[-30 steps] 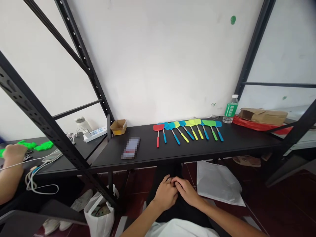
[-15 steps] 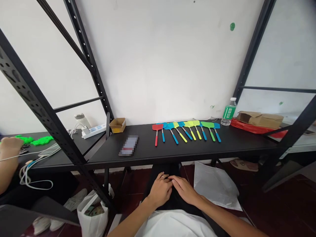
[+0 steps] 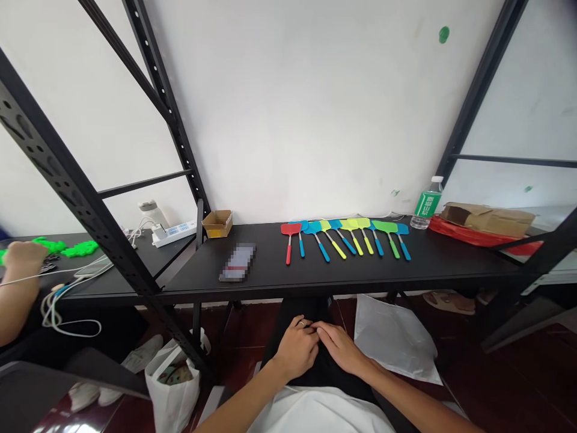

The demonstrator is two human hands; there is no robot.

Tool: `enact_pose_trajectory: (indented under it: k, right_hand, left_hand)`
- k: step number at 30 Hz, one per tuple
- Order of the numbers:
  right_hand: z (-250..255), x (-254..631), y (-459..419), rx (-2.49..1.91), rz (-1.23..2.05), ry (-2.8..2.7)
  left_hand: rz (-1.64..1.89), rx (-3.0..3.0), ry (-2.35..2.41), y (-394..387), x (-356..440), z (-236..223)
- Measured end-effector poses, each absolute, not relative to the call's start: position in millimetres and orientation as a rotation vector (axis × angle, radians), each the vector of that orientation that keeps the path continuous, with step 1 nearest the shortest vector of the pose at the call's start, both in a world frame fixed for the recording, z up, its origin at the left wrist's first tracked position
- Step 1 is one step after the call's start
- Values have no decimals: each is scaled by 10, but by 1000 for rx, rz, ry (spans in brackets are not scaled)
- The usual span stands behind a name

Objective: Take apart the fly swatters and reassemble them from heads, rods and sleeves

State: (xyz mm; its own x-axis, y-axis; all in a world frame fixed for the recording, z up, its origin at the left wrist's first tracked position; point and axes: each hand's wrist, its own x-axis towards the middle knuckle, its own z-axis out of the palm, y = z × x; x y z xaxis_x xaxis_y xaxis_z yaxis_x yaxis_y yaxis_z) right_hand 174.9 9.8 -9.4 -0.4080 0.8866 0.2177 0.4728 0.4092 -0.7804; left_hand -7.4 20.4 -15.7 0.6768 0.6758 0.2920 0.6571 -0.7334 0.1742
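Blk table (image 3: 270, 264) = biggest item, spanned mid-frame. Pale plastic bag (image 3: 394, 343) on floor, lower R of frame. On table, R of frame ctr: row of 10 swatters (image 3: 349, 225), red at L end, rest blue/yellow/green; several heads overlapped, handles (image 3: 288, 255) toward front edge. Carton (image 3: 489, 218) sat on red plastic (image 3: 469, 237), far R.

L hand (image 3: 297, 349) & R hand (image 3: 341, 347) together at bottom ctr over blk trousers (image 3: 300, 308): fingers touching, loosely curled, no obj. visible in either. Neither touched swatters, which lay above them in frame.

Bottle (image 3: 427, 204) upright, just R of row. Sm. open box (image 3: 217, 225) L of ctr, near wall; phone (image 3: 238, 263) flat below it in frame, screen pixelated.

Risks (my judgement): lifting one swatter could drag its neighbor, b/c heads overlapped; red-over-blue pair looked likely. Wide R-hand sweep could tip bottle, being tall & narrow. Phone lay near front edge; stray L forearm could nudge it off.
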Motion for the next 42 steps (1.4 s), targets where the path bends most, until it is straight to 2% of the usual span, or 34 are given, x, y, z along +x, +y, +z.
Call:
enact_pose_trajectory:
  k: [42]
  right_hand:
    - [-123,1756,132,-1125,825,-2035]
  left_hand:
    - [544,2847,1105,220,-79,-168]
